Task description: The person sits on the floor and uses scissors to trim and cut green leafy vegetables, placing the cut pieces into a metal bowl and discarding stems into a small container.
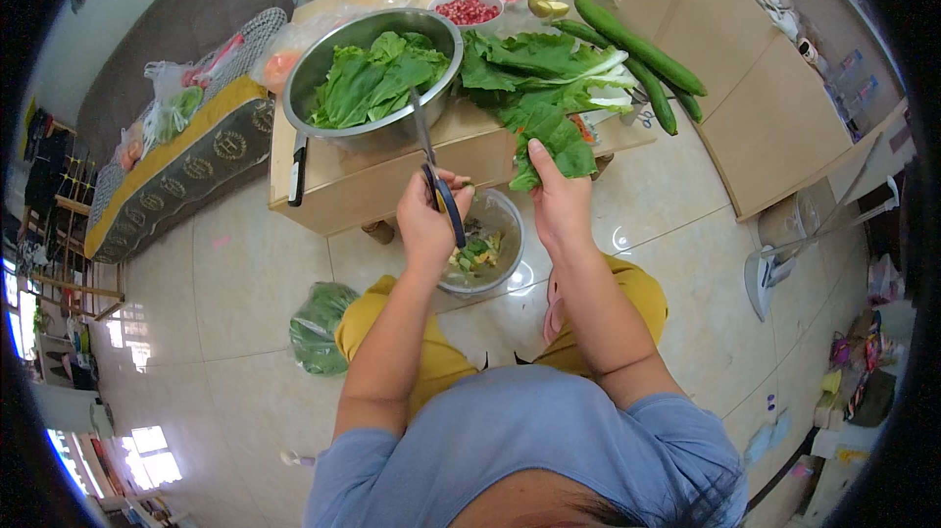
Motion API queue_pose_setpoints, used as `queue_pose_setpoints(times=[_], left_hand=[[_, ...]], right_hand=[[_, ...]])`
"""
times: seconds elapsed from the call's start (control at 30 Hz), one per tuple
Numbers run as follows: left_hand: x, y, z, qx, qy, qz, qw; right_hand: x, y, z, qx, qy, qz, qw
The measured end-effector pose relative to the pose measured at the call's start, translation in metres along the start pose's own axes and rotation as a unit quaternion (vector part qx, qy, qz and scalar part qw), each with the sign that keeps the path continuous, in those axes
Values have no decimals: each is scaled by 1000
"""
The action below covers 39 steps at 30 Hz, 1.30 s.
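Observation:
My left hand (430,215) grips a pair of scissors (450,213) with dark handles, its blades pointing up past the rim of a steel bowl (309,127). A small green scrap shows at that hand's fingertips. Inside the bowl lies a pile of green lettuce leaves (371,83). Between the thumb and fingers of my right hand (562,208) is the end of a lettuce leaf (562,153). More leafy lettuce (544,61) with white stems is heaped on the table behind it. Below and between my hands, on the floor, stands a lined waste bin (514,256) with vegetable scraps inside.
Several cucumbers (639,43) lie at the table's right. A knife (297,171) with a black handle rests at the left edge of the wooden table (390,182). Behind the bowl is a white bowl of pomegranate seeds (467,11). A bag of greens (320,329) sits on the floor.

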<state>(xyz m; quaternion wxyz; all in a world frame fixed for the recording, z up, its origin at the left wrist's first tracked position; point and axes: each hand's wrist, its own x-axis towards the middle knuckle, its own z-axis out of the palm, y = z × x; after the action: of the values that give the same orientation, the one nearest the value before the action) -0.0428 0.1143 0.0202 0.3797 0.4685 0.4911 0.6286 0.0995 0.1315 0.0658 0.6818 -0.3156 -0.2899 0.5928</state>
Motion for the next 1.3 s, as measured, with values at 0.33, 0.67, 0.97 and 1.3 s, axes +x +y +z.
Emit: queue_pose_setpoints(times=[0.33,0.67,0.97,1.3], left_hand=[[-16,-35,-23,257,44,39,965],[-24,-41,-36,112,-6,-64,992],[-31,-44,-53,56,-13,-106,993],[-31,-43,-39,38,-27,-130,990]], right_hand=[[19,3,1,-135,-49,-37,989],[134,0,131,-547,-200,-247,774],[157,-20,47,-624,-104,-426,646],[216,-88,-131,-850,-85,-212,475]])
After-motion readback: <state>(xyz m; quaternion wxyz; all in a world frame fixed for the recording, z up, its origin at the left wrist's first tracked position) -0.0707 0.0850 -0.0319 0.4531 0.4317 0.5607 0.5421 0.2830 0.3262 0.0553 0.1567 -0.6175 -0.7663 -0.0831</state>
